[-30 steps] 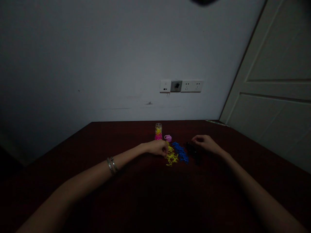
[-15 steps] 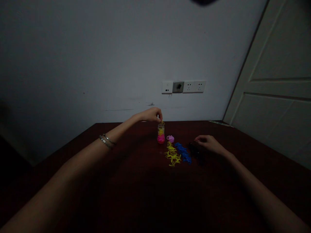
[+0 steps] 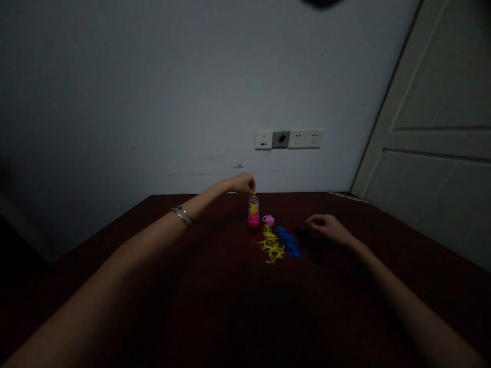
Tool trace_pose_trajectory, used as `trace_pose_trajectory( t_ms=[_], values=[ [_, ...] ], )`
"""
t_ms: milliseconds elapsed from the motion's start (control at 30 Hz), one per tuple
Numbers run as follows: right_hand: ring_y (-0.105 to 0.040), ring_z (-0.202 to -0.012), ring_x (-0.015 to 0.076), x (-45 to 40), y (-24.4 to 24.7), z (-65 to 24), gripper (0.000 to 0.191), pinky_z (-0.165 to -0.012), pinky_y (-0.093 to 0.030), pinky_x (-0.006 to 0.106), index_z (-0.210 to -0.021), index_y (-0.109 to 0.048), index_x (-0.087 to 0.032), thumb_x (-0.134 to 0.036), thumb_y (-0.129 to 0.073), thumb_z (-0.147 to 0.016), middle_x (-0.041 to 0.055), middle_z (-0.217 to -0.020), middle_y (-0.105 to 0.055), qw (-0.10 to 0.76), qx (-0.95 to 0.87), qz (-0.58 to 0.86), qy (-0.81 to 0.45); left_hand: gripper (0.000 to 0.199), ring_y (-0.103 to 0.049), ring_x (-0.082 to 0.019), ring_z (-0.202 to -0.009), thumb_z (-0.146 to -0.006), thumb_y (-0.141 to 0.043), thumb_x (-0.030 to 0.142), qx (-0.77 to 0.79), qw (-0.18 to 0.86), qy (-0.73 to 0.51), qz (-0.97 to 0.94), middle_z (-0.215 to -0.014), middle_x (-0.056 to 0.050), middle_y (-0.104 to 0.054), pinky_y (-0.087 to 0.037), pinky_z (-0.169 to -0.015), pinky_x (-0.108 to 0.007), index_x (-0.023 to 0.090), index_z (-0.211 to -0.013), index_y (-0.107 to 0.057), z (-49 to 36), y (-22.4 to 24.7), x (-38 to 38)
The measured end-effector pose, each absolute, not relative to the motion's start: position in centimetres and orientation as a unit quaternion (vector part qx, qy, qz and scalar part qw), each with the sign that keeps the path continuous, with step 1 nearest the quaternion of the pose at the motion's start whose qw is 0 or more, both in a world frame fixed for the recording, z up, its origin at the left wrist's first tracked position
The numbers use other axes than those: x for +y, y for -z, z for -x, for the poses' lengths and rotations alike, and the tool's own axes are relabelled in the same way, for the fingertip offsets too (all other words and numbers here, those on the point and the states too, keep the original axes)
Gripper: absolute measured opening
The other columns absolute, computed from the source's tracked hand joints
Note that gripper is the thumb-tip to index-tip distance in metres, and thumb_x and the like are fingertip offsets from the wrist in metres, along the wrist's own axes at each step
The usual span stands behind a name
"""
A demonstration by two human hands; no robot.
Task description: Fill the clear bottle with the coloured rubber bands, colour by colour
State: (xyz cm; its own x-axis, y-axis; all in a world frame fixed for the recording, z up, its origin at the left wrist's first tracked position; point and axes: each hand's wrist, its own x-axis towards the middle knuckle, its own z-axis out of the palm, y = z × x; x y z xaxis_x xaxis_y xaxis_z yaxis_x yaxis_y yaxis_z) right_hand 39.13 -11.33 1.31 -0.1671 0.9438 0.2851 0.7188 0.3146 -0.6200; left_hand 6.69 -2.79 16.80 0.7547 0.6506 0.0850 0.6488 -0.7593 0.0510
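Left hand [image 3: 242, 183]: fingers pinched nearly closed on a yellow band [image 3: 253, 194], just above the jar [image 3: 253, 220] mouth. Jar's upright below them, pink and yellow inside. Right of those fingers and nearer me on the worktop [image 3: 226, 286]: lid [image 3: 269, 221], yellow pile [image 3: 273, 249], blue pile [image 3: 289, 243]. Right hand [image 3: 329, 228]: fingers curled beside the dark pile [image 3: 309, 243]; can't tell if gripping anything.

Two hands [image 3: 244, 183]; one jar [image 3: 253, 220]; one pink lid [image 3: 270, 222]; three piles [image 3: 289, 243], yellow, blue, dark
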Motion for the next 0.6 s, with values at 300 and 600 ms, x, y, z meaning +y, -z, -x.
trace_pose_trajectory(
  t_ms=[300, 600],
  values=[
    [-0.057, -0.067, 0.0162, -11.6, -1.4, -38.9, 0.026, -0.059, -0.045, 0.026, -0.084, -0.064, -0.014, -0.032, -0.048, -0.073, 0.0055, -0.076, -0.065, 0.319, -0.732, 0.569, -0.194, 0.018, -0.052, -0.009, -0.056, -0.061, -0.061, 0.016, 0.346, 0.031, -0.037, -0.937, -0.067, -0.004, -0.067, -0.036, -0.056, -0.02, 0.011, -0.075, -0.071, -7.3, -16.0, -1.9],
    [-0.058, -0.068, 0.0169, -11.3, -1.4, -39.1, 0.027, -0.06, -0.045, 0.027, -0.083, -0.065, -0.015, -0.033, -0.049, -0.073, 0.0057, -0.078, -0.066, 0.316, -0.744, 0.559, -0.187, 0.022, -0.051, -0.01, -0.057, -0.061, -0.059, 0.014, 0.355, 0.06, -0.058, -0.931, -0.067, -0.005, -0.066, -0.036, -0.057, -0.021, 0.01, -0.08, -0.071, -7.3, -17.0, -3.0]
  ],
)
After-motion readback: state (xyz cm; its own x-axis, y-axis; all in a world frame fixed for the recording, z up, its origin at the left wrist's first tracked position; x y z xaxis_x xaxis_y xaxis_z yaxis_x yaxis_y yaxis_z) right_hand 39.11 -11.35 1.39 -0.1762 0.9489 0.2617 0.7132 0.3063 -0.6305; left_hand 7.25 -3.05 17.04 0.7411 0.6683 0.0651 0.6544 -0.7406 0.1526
